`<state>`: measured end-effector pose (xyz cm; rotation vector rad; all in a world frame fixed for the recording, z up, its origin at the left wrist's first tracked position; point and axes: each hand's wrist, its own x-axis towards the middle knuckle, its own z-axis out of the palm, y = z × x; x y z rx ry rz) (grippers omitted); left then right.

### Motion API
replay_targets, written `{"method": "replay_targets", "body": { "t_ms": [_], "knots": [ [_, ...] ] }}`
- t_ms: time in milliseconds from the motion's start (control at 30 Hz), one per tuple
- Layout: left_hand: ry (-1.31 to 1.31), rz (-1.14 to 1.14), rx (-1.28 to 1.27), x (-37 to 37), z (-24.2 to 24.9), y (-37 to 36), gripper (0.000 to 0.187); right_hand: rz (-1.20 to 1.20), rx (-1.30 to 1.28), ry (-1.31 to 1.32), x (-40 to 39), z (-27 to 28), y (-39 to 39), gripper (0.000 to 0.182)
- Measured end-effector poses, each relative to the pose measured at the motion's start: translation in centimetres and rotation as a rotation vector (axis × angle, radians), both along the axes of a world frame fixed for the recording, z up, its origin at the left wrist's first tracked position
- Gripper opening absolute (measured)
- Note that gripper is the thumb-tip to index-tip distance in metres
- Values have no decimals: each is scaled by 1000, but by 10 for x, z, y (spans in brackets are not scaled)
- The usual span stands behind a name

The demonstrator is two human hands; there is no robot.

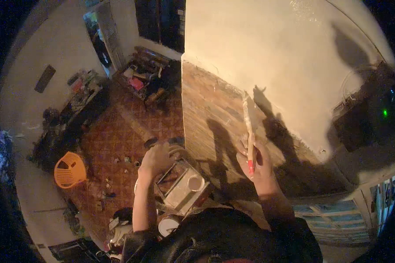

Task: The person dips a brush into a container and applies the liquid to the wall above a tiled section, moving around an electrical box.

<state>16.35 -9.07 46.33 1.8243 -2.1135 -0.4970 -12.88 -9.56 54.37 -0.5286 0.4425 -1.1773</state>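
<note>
In my right hand (256, 164) is a long paintbrush (249, 116) with a pale wooden handle and a red end. It points up, its bristle end close to the line where the cream wall (267, 48) meets the brown wood-like lower part (210, 101). My left hand (158, 158) is at the top of a pale stepladder-like frame (184, 193), its fingers curled. Dim light hides what they hold, if anything. A round shape (195, 183) shows on the frame's flat top. Lower down, a white round lid or can (168, 226) is beside my body.
An orange plastic chair or basket (70, 170) stands on the tiled floor (118, 118) at left. Small objects (103, 193) are scattered near it. Cluttered shelves (72, 105) line the left wall. A dark object with a green light (385, 113) is at right.
</note>
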Motion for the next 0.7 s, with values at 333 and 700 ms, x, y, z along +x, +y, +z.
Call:
{"method": "replay_targets", "body": {
  "t_ms": [333, 700],
  "knots": [
    [1, -11, 53, -4, 16, 2, 44, -65, 66, 139, 8, 18, 4, 17],
    [56, 5, 101, -8, 25, 2, 39, -74, 24, 523, 15, 25, 5, 23]
  ]
}}
